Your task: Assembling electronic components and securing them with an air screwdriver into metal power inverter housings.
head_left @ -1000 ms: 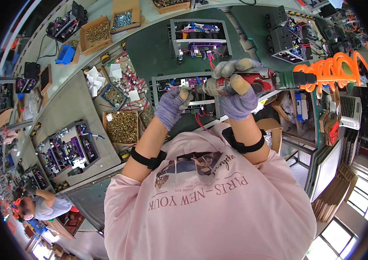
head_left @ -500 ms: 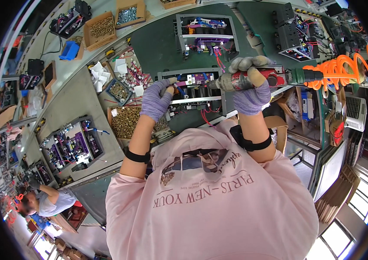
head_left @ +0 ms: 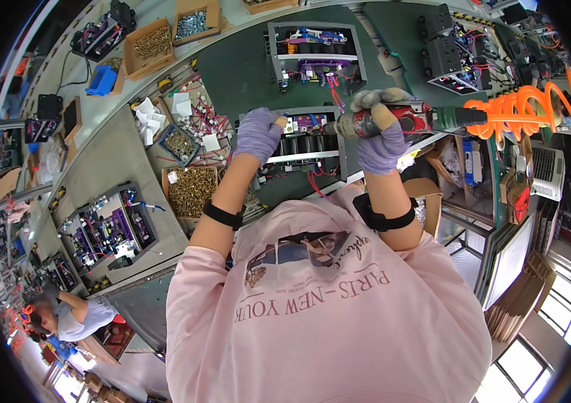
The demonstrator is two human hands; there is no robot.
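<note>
My right hand (head_left: 383, 138), in a purple glove with grey fingertips, is wrapped around a red air screwdriver (head_left: 416, 118). The tool lies level, and its nose points left over a metal-framed electronics unit (head_left: 299, 156) with a purple circuit board and a row of black cylinders. At the unit's left end, my gloved left hand (head_left: 258, 136) is closed, thumb and fingertips together beside the board. Whatever it may pinch is hidden. Red wires (head_left: 317, 183) hang from the unit's near side.
A second framed unit (head_left: 315, 57) lies beyond mine. Boxes of brass screws (head_left: 193, 193) and a blue tray of small parts (head_left: 180, 144) sit to the left. An orange coiled hose (head_left: 524, 107) runs right from the tool. Farther left, a person (head_left: 84, 316) works at another bench.
My left hand has shifted slightly right and up along the unit, and its fingers are more curled. A blue-and-purple wire seen beneath its fingers earlier no longer shows. My right hand keeps its grip.
</note>
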